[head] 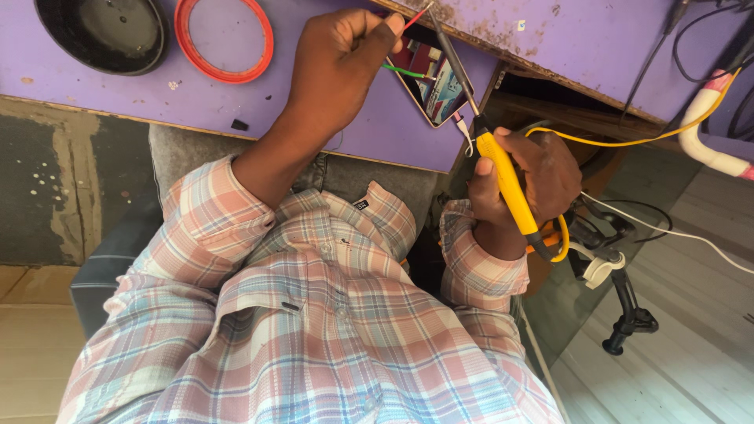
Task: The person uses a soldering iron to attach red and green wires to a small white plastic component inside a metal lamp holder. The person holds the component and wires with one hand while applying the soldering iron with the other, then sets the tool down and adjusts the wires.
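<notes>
Over purple table (157, 94), soldering iron (503, 177) angles up-left.

The tabletop (141, 90) is purple-painted wood, matt and scuffed, its far right edge chipped to rough brown. Near its far left corner sit a black dish (102, 31) with a dull sheen and a smooth red ring (228, 77) that looks like rubber or plastic. The soldering iron (506, 184) in the right hand (534, 184) has a glossy yellow plastic handle and a thin, dulled metal shaft. The red wire (416, 20) pinched by the left hand (344, 63) and the green wire (404, 72) have smooth plastic sheaths. The checked shirt (314, 330) is soft woven cloth, matt
</notes>
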